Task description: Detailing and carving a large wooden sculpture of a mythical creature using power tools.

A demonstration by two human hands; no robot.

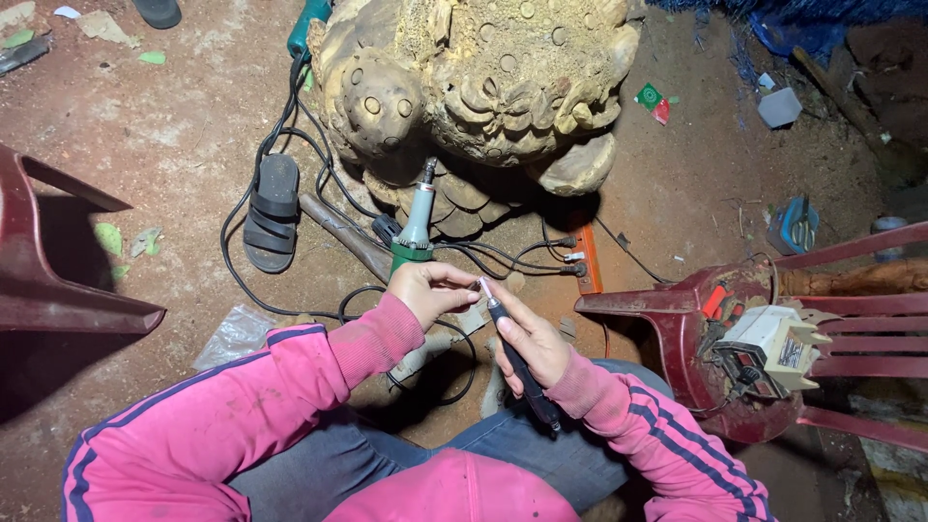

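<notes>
At the left edge of the frame a dark red plastic chair (58, 280) juts in over the dirt floor (174, 135). Scraps of green and white litter lie in the upper left corner. Right of the chair, at lower left of centre, a crumpled clear plastic bag (235, 335) lies on the floor. Above it a black sandal (273, 211) rests among black cables (319, 174).

In the upper middle stands a large pale wood carving (483, 87), studded with round coin shapes. A grinder (416, 224) with a grey nose and green body points up at the carving's base.

In the middle of the frame the left hand (430, 290), in a pink sleeve, is closed just below the grinder's green body, its fingertips pinching the tip of a slim pen-shaped rotary tool (517, 362). The right hand (532, 343) is wrapped around that tool's black shaft, which runs down toward the lower middle.

Right of the hands an orange power strip (587, 261) lies on the floor with plugs in it. Above it, upper right of centre, lies a small red and green packet (654, 101), and further right a pale square box (779, 106).

At the right edge a second red chair (677, 319) carries a white and black control box (768, 350) bearing a small label. Above it a blue pouch (793, 227) lies on the floor.
</notes>
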